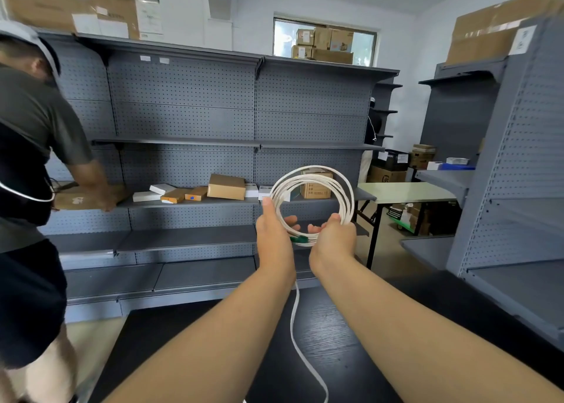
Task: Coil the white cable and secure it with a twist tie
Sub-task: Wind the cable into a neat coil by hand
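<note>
Both hands hold the round coil of flat white cable (317,189) upright: left hand (274,237) pinches its left side, right hand (334,239) grips the bottom. A loose tail hangs to the black table (351,341).

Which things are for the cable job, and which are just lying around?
For the job: white cable, gripped as a coil by the left hand and right hand; green strip between them, maybe the tie.
Just lying around: cardboard boxes, grey shelves, pale table.
</note>
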`<state>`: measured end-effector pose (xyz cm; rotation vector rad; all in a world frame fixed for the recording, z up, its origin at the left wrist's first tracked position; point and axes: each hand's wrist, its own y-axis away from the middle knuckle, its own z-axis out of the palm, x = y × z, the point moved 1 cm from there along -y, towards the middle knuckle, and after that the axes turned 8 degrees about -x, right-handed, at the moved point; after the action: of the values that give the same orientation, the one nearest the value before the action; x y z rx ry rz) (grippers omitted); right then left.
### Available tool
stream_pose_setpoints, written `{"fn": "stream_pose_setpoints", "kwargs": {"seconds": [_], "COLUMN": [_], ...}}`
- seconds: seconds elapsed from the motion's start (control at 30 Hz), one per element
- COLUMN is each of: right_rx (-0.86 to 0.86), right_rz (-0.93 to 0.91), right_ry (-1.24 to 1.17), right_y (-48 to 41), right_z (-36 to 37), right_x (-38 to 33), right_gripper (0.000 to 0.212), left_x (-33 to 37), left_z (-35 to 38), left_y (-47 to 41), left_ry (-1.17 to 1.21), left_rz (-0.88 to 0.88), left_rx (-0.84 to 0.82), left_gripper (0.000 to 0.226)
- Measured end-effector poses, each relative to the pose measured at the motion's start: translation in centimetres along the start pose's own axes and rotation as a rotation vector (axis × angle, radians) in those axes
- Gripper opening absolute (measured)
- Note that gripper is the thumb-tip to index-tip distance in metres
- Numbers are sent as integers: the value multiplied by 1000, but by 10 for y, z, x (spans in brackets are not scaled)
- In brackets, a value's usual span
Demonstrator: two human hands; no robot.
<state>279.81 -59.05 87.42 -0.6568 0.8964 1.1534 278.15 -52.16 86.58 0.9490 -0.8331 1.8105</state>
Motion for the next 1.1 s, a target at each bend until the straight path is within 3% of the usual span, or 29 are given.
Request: {"fn": "stream_pose_setpoints", "kwargs": {"seconds": [0.17, 0.37, 0.43, 0.6, 0.8, 0.97, 1.1], "right_rx": [-85, -346, -401, -550, -712, -680, -670], "right_rz": [95, 225, 161, -47, -216, -266, -223], "right_ry": [4, -83, -25, 336, 812, 892, 832], "right_y": [14, 18, 13, 3, -2, -4, -8], "right_z": [4, -2, -6, -13, -10, -9, -11], "right_x": [3, 0, -4, -21, -27, -15, -4], "right_gripper": [22, 10, 10, 35, 25, 18, 11], "left_x": [6, 18, 24, 34, 46, 49, 43], "left_z": [2, -11, -19, -33, -37, -36, -36], "left_y": [1, -17, -20, -23, -21, -21, -22], "left_ry": [-114, -336, -441, -785, -1183, -1247, -1136], "left_rz": [157, 345, 416, 514, 600, 589, 519], "left_rx": [256, 309, 249, 42, -196, -270, -274], "left_gripper": [53, 52, 45, 37, 41, 39, 47]}}
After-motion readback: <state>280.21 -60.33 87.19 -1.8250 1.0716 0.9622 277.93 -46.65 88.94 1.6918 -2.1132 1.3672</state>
